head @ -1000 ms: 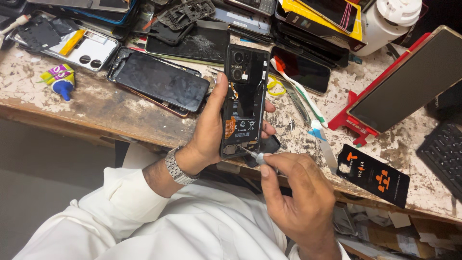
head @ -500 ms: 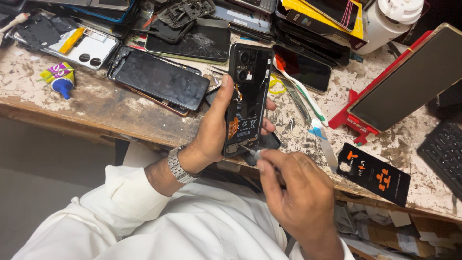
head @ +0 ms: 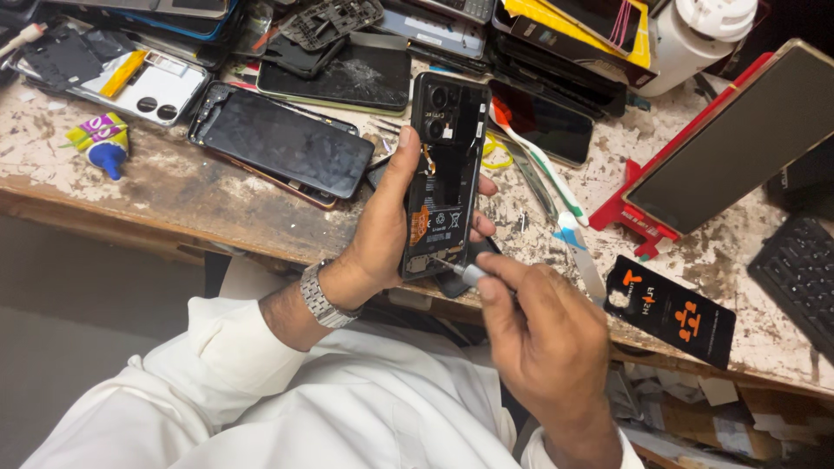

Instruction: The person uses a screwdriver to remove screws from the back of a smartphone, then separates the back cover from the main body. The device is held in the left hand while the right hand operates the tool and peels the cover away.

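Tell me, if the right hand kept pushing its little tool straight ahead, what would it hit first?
Likely the opened black phone in the left hand: the right hand's thin metal-tipped tool already points at its lower end.

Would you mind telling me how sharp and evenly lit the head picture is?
Head view: evenly lit, soft shadows; the opened phone and left hand are sharp, the right hand is slightly soft, and the dark screen shows faint glare.
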